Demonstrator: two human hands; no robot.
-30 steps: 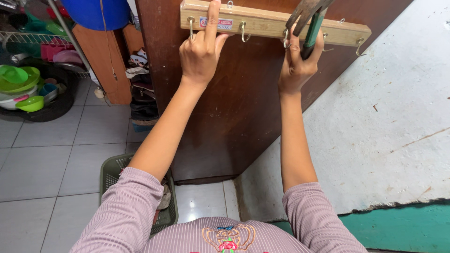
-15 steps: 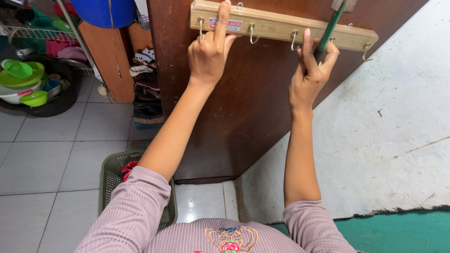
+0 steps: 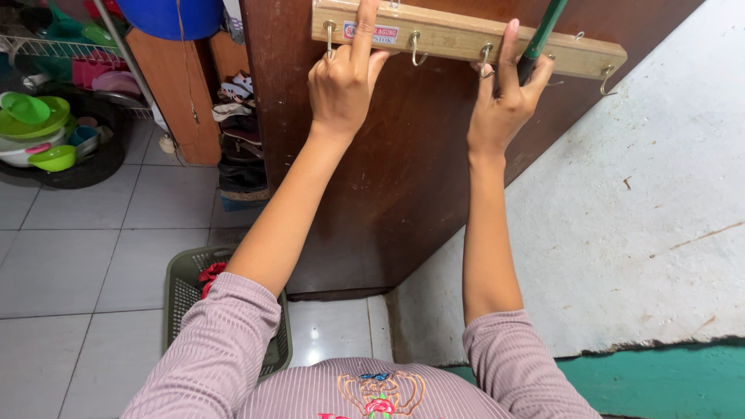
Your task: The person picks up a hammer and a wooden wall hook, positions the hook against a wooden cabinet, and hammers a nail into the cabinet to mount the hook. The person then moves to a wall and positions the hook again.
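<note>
I am bracing the wooden hook rack [image 3: 466,35] flat with my left hand [image 3: 341,81], fingers narrow, while my right hand [image 3: 500,105] is gripping a green handle [image 3: 539,39].

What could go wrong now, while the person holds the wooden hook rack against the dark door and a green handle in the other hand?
The rack seems held up only by hand pressure, so it could slide or tilt. The right hand both steadies it and holds the green handle, so that grip may slip. The left hand lies close to a metal hook, which could scratch it.
</note>
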